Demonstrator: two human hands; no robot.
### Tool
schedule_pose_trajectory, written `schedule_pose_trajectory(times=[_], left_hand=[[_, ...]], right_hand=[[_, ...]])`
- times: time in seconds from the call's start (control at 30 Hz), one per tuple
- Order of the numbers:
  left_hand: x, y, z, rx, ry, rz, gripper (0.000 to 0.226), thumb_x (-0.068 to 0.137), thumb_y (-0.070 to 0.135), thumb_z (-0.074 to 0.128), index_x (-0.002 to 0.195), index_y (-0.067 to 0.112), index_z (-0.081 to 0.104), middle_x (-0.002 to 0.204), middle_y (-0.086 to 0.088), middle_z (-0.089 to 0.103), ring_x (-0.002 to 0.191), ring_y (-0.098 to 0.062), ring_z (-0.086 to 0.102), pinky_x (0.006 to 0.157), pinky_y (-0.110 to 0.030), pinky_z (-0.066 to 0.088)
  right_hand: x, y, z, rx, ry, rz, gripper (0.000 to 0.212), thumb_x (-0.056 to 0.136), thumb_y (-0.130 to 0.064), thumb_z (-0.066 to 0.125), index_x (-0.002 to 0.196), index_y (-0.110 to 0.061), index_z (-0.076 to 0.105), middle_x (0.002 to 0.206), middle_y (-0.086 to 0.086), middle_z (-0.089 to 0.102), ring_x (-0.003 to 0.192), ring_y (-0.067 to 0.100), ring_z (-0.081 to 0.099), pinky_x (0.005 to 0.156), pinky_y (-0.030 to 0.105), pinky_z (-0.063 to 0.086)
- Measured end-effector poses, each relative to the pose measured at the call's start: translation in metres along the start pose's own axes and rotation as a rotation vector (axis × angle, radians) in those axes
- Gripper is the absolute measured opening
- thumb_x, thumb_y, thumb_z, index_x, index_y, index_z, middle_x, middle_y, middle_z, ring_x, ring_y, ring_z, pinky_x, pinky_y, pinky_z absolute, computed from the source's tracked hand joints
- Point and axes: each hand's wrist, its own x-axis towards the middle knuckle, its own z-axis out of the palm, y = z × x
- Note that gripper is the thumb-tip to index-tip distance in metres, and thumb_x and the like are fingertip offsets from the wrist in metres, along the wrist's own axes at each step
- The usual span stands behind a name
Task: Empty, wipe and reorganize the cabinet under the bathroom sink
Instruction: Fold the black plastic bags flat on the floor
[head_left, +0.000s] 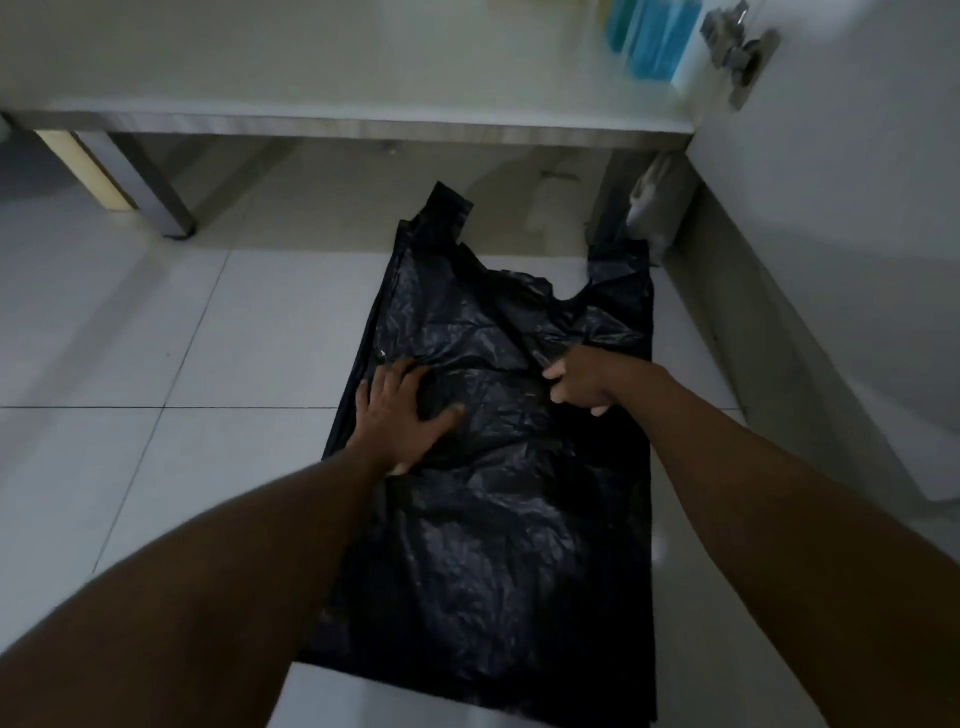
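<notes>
Progress: early, by my read. The cabinet (363, 124) sits at the top of the view, raised on legs, with its door (857, 182) swung open on the right and a hinge (737, 52) showing. In the part of it I can see, only some blue bottles (649, 36) stand at the far right, too blurred to count or identify. So emptying is at best partly done. There is no cloth in sight and no sign of wiping, and reorganizing has not begun.

Current step looks like prep. A black plastic bag (493, 493) lies spread on the tile floor (130, 338) just in front of the cabinet, handles pointing toward it.
- left hand (402, 415): fingers spread, palm pressed flat on the bag's left side
- right hand (582, 384): fingers curled, pinching a fold of the bag near its mouth

Bag contents: it lies flat and crumpled and looks to hold nothing — probably being opened to take discards.

A white object (657, 208) sits under the cabinet's right end; I can't tell what it is.
</notes>
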Motion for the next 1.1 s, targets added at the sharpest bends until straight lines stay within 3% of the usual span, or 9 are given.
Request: schedule_pose_trajectory(times=[0.17, 0.27, 0.33, 0.43, 0.57, 0.63, 0.8, 0.93, 1.1], left_hand=[[0.009, 0.017, -0.051, -0.365, -0.141, -0.144, 0.046, 0.088, 0.045, 0.067, 0.124, 0.018, 0.064, 0.118, -0.005, 0.065, 0.114, -0.023, 0.06, 0.094, -0.029, 0.044], [0.015, 0.007, -0.065, 0.015, -0.37, -0.154, 0.073, 0.08, 0.063, 0.065, 0.143, 0.03, 0.046, 0.139, -0.001, 0.057, 0.13, -0.028, 0.051, 0.114, -0.048, 0.031], [0.023, 0.002, -0.066, 0.118, -0.37, -0.122, 0.074, 0.081, 0.067, 0.06, 0.143, 0.029, 0.046, 0.144, -0.002, 0.053, 0.133, -0.029, 0.047, 0.116, -0.055, 0.025], [0.041, 0.004, -0.073, 0.037, -0.234, -0.096, 0.061, 0.081, 0.064, 0.062, 0.126, 0.022, 0.062, 0.129, -0.008, 0.062, 0.117, -0.03, 0.057, 0.106, -0.051, 0.041], [0.076, 0.007, -0.089, 0.102, -0.144, -0.093, 0.063, 0.078, 0.061, 0.066, 0.12, 0.014, 0.061, 0.124, -0.011, 0.061, 0.113, -0.033, 0.058, 0.1, -0.048, 0.044], [0.098, 0.008, -0.101, 0.164, -0.135, -0.132, 0.075, 0.076, 0.062, 0.069, 0.13, 0.013, 0.053, 0.128, -0.012, 0.056, 0.12, -0.034, 0.053, 0.102, -0.049, 0.04], [0.135, 0.015, -0.111, 0.041, -0.215, -0.351, 0.105, 0.072, 0.051, 0.081, 0.149, 0.007, 0.024, 0.148, -0.017, 0.035, 0.137, -0.036, 0.035, 0.111, -0.047, 0.032], [0.148, 0.01, -0.104, 0.012, -0.239, -0.381, 0.126, 0.067, 0.047, 0.087, 0.152, -0.001, 0.008, 0.153, -0.023, 0.029, 0.141, -0.037, 0.031, 0.116, -0.045, 0.028], [0.162, 0.001, -0.101, -0.073, -0.258, -0.333, 0.148, 0.053, 0.048, 0.094, 0.153, -0.003, -0.002, 0.155, -0.025, 0.027, 0.141, -0.042, 0.033, 0.114, -0.047, 0.035]], right_hand=[[-0.013, -0.011, -0.002, -0.149, -0.06, -0.095, 0.031, 0.097, -0.021, 0.047, 0.119, -0.002, 0.059, 0.12, 0.018, 0.055, 0.098, 0.031, 0.059, 0.072, 0.034, 0.047], [-0.02, -0.015, -0.004, -0.137, -0.088, -0.08, 0.023, 0.095, -0.019, 0.048, 0.105, -0.002, 0.061, 0.111, 0.021, 0.053, 0.081, 0.026, 0.052, 0.066, 0.034, 0.043], [-0.018, -0.017, -0.005, -0.136, -0.068, -0.053, 0.036, 0.098, -0.018, 0.044, 0.126, 0.003, 0.055, 0.127, 0.02, 0.051, 0.102, 0.031, 0.056, 0.082, 0.037, 0.05], [-0.013, -0.022, -0.005, -0.124, -0.061, -0.03, 0.043, 0.099, -0.019, 0.045, 0.132, 0.01, 0.048, 0.135, 0.026, 0.048, 0.115, 0.039, 0.053, 0.083, 0.041, 0.05], [-0.003, -0.025, -0.001, -0.047, -0.001, 0.009, 0.034, 0.092, -0.02, 0.056, 0.102, 0.012, 0.062, 0.095, 0.025, 0.058, 0.09, 0.036, 0.059, 0.067, 0.031, 0.047], [-0.001, -0.023, -0.002, 0.002, 0.038, 0.045, 0.031, 0.088, -0.023, 0.061, 0.103, 0.004, 0.063, 0.102, 0.02, 0.06, 0.096, 0.035, 0.059, 0.084, 0.037, 0.053], [0.001, -0.025, 0.003, 0.023, 0.062, 0.107, 0.024, 0.079, -0.027, 0.057, 0.065, -0.009, 0.049, 0.079, 0.016, 0.056, 0.079, 0.033, 0.058, 0.066, 0.033, 0.043], [-0.011, -0.029, 0.004, 0.095, 0.075, 0.11, 0.026, 0.084, -0.025, 0.059, 0.079, 0.0, 0.063, 0.095, 0.02, 0.064, 0.089, 0.032, 0.059, 0.087, 0.039, 0.052], [-0.004, -0.028, -0.006, 0.141, 0.167, 0.081, 0.016, 0.094, -0.02, 0.052, 0.078, -0.015, 0.053, 0.082, 0.009, 0.054, 0.072, 0.021, 0.05, 0.074, 0.028, 0.042]])
